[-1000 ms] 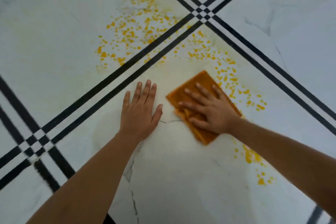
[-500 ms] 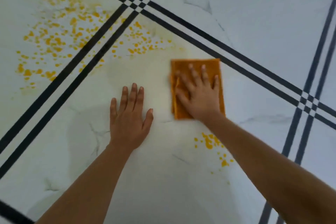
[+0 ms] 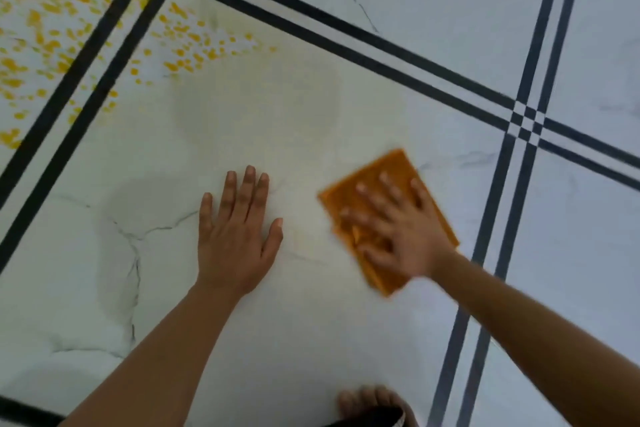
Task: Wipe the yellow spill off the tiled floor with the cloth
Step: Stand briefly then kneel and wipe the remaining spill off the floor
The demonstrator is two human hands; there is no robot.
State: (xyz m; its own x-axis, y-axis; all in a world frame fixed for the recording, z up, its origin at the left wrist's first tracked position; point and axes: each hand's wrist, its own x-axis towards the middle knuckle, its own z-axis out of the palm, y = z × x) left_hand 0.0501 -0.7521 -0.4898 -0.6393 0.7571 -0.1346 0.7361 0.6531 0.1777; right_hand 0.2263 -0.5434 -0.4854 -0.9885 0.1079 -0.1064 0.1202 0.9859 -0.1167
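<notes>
An orange folded cloth (image 3: 384, 168) lies flat on the white marble tile (image 3: 311, 114), right of centre. My right hand (image 3: 394, 229) presses down on it with fingers spread; both are motion-blurred. My left hand (image 3: 237, 236) rests flat on the bare tile beside it, fingers together, holding nothing. The yellow spill (image 3: 52, 42) is a scatter of droplets at the upper left, spread across the black double lines, well away from the cloth. A faint yellowish smear covers the tile between spill and hands.
Black double stripe lines (image 3: 346, 31) cross the floor, with checkered crossings at the top left and the right (image 3: 526, 121). Bare toes (image 3: 367, 399) and a dark trouser hem show at the bottom edge. Grey veins run through the tile at the left.
My right hand has slid the cloth down and to the right. The droplets that lay below the cloth are gone from view. The view has shifted, so the spill sits further left.
</notes>
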